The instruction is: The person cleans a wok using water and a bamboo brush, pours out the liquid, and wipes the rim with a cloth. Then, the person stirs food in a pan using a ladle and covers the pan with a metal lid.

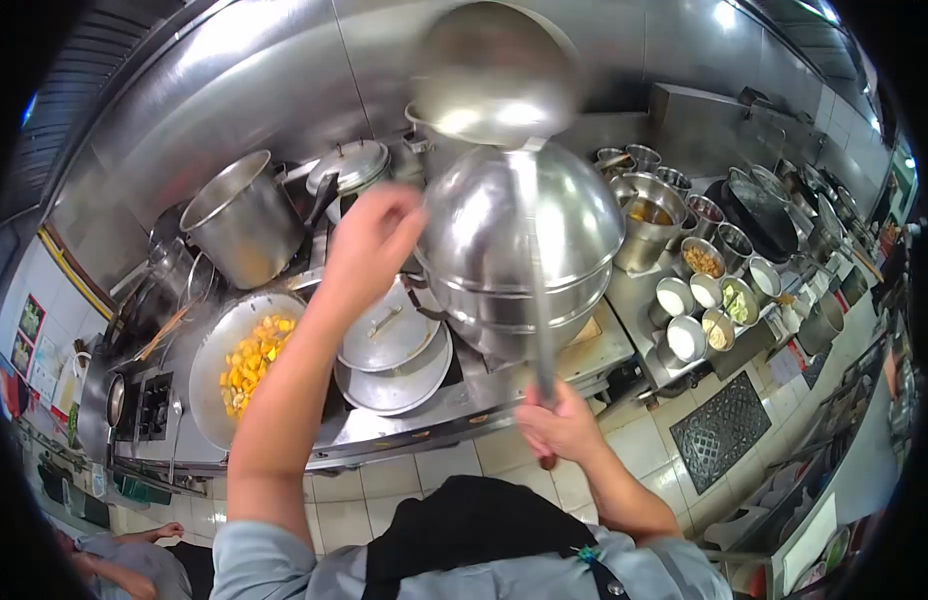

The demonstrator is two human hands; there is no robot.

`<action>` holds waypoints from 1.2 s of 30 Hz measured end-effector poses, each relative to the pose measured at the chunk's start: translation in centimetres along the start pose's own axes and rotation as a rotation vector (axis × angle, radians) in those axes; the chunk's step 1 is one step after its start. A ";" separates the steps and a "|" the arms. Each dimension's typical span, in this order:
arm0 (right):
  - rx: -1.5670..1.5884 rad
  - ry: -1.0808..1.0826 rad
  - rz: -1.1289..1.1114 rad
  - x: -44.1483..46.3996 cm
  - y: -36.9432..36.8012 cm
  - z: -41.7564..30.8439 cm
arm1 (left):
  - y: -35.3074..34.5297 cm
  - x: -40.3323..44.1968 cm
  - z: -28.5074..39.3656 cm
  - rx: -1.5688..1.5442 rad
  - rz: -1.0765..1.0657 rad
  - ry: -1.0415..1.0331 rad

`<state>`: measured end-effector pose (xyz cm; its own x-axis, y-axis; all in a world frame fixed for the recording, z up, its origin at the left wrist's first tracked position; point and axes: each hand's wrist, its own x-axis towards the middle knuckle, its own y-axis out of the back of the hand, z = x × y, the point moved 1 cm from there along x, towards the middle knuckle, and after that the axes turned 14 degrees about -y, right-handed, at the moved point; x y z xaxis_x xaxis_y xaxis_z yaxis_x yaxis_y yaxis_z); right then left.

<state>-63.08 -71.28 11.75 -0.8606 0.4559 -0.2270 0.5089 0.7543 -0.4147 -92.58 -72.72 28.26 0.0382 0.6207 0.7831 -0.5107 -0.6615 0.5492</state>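
Observation:
My right hand (562, 428) is wrapped round the wooden grip of a long-handled skimmer (496, 75). Its wide round metal head is raised at the top of the view; blur hides whether it has holes. The handle crosses in front of a large domed steel steamer (514, 220). My left hand (379, 240) is raised just left of the dome, its fingers curled and smeared by motion, with nothing visible in them. Under my left forearm sits a wide pan (206, 365) of orange-yellow chunks (252, 365). Lidded metal pans (389, 345) stand beside it.
A tall steel pot (234, 225) and a lidded pot (349, 165) stand behind. Metal containers of ingredients (702, 258) crowd the right counter, with white-filled cups (686, 340) near its edge. A black drain mat (722, 430) lies on the tiled floor. Another person (149, 565) is at lower left.

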 end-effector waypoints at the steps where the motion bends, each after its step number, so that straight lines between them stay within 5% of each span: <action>1: 0.035 0.075 0.035 -1.6 2.0 -0.2 | -2.1 4.7 -0.8 0.113 -0.085 0.037; 3: 0.076 0.099 0.194 -5.0 5.4 -0.4 | -7.1 11.3 -4.3 0.304 -0.159 -0.033; 6: 0.086 0.161 0.348 -9.6 9.4 0.9 | -11.6 17.0 -6.9 0.411 -0.510 0.153; 16: 0.224 0.180 0.609 -16.2 14.8 4.2 | -14.1 21.0 -7.8 0.324 -0.526 0.145; 22: 0.266 0.249 0.629 -14.7 17.2 2.2 | -1.0 22.2 -3.5 0.308 -0.508 -0.169; 25: 0.213 0.334 0.550 -12.9 18.2 1.0 | 7.9 18.1 3.3 0.423 -0.352 0.143; 27: 0.176 0.368 0.508 -11.2 17.9 -0.3 | 13.5 15.7 1.9 0.059 -0.299 0.303; 28: 0.173 0.369 0.520 -10.4 17.4 -1.0 | 16.6 13.7 1.9 0.407 -0.363 0.148; 31: 0.177 0.398 0.409 -7.5 16.0 -2.0 | 24.4 8.5 -1.0 0.363 -0.211 0.438; 36: 0.178 0.410 0.246 -4.4 10.8 -2.7 | 29.9 -2.9 -5.0 0.545 -0.225 0.581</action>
<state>-53.74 -63.87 10.64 -0.6196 0.7848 0.0125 0.6541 0.5250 -0.5445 -112.25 -92.24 40.97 -0.4368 0.7823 0.4441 -0.0500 -0.5140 0.8563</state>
